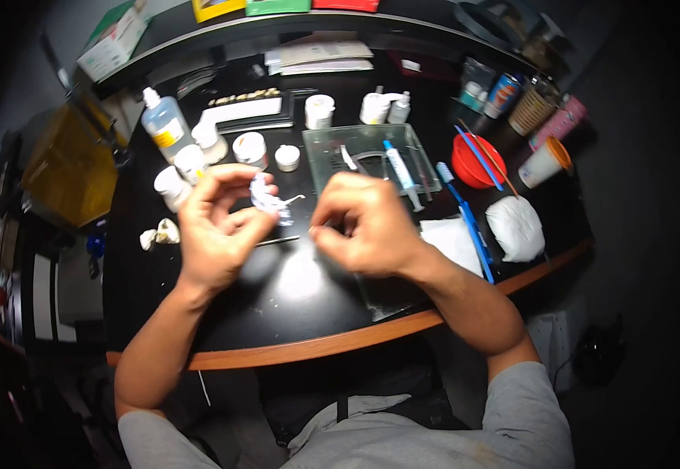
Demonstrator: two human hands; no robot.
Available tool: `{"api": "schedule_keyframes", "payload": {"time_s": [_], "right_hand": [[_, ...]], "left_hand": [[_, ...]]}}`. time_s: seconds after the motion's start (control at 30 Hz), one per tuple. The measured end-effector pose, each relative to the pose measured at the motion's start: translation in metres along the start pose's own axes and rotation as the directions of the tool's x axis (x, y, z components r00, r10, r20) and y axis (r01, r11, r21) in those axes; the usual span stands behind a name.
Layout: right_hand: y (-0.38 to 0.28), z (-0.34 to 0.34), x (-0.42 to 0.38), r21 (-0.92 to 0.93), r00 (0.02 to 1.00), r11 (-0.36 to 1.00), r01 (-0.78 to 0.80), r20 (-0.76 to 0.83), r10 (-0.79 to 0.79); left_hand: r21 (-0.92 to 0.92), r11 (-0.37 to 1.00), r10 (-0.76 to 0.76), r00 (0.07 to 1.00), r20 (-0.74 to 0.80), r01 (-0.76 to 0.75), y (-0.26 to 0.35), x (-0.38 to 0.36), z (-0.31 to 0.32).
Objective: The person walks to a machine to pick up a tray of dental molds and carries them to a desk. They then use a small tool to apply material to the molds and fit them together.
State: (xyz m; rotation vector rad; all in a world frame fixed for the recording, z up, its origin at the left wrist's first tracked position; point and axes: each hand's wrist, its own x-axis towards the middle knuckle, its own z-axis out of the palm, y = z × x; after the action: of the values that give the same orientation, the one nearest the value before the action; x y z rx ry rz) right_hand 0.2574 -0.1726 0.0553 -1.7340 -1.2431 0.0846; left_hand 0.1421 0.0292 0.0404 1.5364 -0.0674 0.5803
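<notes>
My left hand (219, 223) is raised over the black table, its fingers curled around a small crumpled-looking white and bluish piece (268, 199). A thin, pale hooked tip (294, 199) sticks out to the right of that piece. To its right, my right hand (367, 227) is closed in a pinch, with the fingertips turned toward the left hand; I cannot tell what is between them. A slim dark metal tool (279, 240) shows just below the left fingertips. Past the right hand, a glass slab (324, 144) carries a blue-and-white syringe (401, 173) and several slim instruments.
White jars (250, 148) and a clear squeeze bottle (165, 121) stand at the back left. On the right are a red bowl (476, 164), a blue toothbrush (472, 227), a white paper sheet (451, 242), a white bundle (515, 227) and a cup (541, 168). A wooden edge (316, 352) borders the table's front.
</notes>
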Motion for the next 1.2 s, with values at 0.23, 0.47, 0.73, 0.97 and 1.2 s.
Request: {"api": "schedule_keyframes", "payload": {"time_s": [0.23, 0.47, 0.73, 0.97, 1.2], "right_hand": [[0.002, 0.005, -0.011, -0.209, 0.91, 0.972, 0.11, 0.415, -0.014], [0.004, -0.005, -0.006, -0.324, 0.973, 0.943, 0.073, 0.232, 0.005], [0.018, -0.04, 0.013, -0.419, 0.888, 0.882, -0.215, -0.46, -0.003], [0.029, -0.046, 0.016, -0.227, 0.817, 0.957, -0.18, -0.577, 0.017], [0.02, -0.073, 0.023, 0.157, 0.54, 0.97, 0.188, -0.841, 0.031]], "left_hand": [[-0.117, 0.986, -0.121, 0.992, -0.025, 0.117, -0.008, 0.006, -0.013], [-0.207, 0.954, -0.238, 0.968, -0.085, 0.216, 0.006, 0.01, -0.011], [-0.277, 0.955, -0.157, 0.973, -0.168, 0.106, 0.009, 0.023, -0.034], [-0.251, 0.966, -0.044, 0.93, -0.365, -0.053, 0.019, 0.041, -0.074], [-0.245, 0.967, -0.036, 0.915, -0.403, -0.07, 0.001, 0.051, -0.109]]}}
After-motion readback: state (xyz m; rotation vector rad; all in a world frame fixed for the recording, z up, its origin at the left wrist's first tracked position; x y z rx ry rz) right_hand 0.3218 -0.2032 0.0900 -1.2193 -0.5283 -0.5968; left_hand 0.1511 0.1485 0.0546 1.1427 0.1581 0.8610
